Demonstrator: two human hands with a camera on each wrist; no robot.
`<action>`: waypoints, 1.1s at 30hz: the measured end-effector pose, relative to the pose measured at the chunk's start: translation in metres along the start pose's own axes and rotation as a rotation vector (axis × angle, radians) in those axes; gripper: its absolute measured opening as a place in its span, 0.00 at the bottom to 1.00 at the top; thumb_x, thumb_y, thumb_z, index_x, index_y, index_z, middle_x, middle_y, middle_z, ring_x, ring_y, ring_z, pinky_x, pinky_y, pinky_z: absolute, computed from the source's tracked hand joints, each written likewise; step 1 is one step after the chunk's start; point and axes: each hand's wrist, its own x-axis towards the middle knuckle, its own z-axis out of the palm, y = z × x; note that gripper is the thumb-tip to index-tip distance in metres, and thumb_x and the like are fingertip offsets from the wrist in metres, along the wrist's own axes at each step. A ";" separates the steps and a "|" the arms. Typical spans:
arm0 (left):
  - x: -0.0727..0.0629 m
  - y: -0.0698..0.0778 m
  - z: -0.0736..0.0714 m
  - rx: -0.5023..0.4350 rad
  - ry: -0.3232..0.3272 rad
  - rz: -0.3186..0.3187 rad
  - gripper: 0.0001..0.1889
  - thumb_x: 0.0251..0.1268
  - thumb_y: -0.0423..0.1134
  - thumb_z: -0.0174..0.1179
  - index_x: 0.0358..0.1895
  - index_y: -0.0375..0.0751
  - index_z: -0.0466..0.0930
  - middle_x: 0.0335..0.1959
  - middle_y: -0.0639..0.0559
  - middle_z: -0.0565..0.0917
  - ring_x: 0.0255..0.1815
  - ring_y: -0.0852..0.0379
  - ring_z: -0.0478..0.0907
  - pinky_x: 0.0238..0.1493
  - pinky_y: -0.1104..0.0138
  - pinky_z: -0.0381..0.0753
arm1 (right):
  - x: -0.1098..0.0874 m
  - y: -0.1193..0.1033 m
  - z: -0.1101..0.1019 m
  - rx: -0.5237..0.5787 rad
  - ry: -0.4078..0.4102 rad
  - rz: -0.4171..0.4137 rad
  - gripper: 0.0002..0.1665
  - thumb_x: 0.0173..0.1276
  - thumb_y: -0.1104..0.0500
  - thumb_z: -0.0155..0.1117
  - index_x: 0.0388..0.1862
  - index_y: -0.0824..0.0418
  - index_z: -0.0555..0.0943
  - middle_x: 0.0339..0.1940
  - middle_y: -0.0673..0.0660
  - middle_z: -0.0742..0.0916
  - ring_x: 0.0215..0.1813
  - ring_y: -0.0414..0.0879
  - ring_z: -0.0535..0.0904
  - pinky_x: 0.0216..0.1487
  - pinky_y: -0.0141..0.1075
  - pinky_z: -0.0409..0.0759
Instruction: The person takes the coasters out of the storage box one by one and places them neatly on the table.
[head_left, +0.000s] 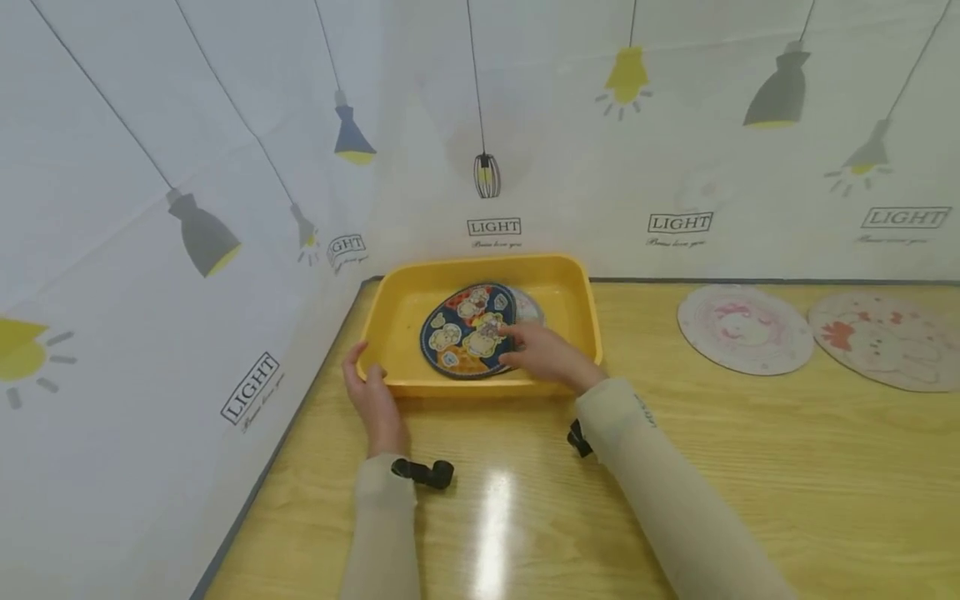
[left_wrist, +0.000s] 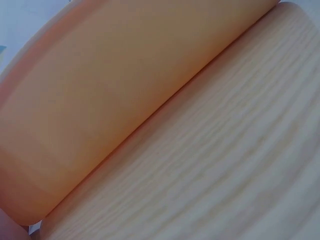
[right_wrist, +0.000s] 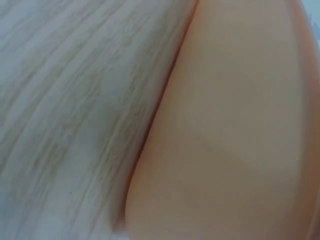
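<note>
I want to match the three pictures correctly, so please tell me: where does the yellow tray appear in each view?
Head: the yellow tray is near the centre, slightly below mid-height.
Left wrist: the tray's outer wall, looking orange here, fills the upper left.
Right wrist: its outer wall fills the right part.
Shared landmark: the wood-grain table, at the bottom in head, lower right in left wrist, left in right wrist.

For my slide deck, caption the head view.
Left hand on yellow tray, right hand at dark patterned mat inside.

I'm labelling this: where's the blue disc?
In the head view's middle, the blue disc is in the yellow tray, the right hand at its right edge.
</note>
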 end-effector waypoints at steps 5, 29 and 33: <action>0.001 0.001 -0.004 -0.016 0.019 0.002 0.25 0.49 0.26 0.43 0.53 0.49 0.68 0.58 0.56 0.64 0.55 0.51 0.66 0.54 0.61 0.66 | 0.001 -0.005 0.007 -0.198 -0.077 -0.042 0.29 0.63 0.50 0.55 0.62 0.56 0.67 0.59 0.60 0.72 0.63 0.56 0.61 0.61 0.49 0.59; 0.002 0.001 0.002 -0.013 0.008 -0.009 0.25 0.50 0.27 0.42 0.53 0.51 0.68 0.58 0.57 0.63 0.56 0.52 0.64 0.55 0.62 0.65 | -0.005 -0.006 0.000 -0.050 0.230 0.010 0.25 0.63 0.49 0.56 0.57 0.58 0.74 0.53 0.56 0.79 0.54 0.50 0.73 0.53 0.44 0.69; 0.000 0.001 0.002 -0.014 0.009 0.002 0.25 0.50 0.27 0.42 0.53 0.51 0.68 0.58 0.57 0.63 0.57 0.51 0.64 0.54 0.61 0.65 | -0.006 -0.005 0.000 -0.010 0.245 0.006 0.23 0.62 0.48 0.57 0.55 0.55 0.75 0.51 0.54 0.80 0.50 0.47 0.74 0.49 0.41 0.71</action>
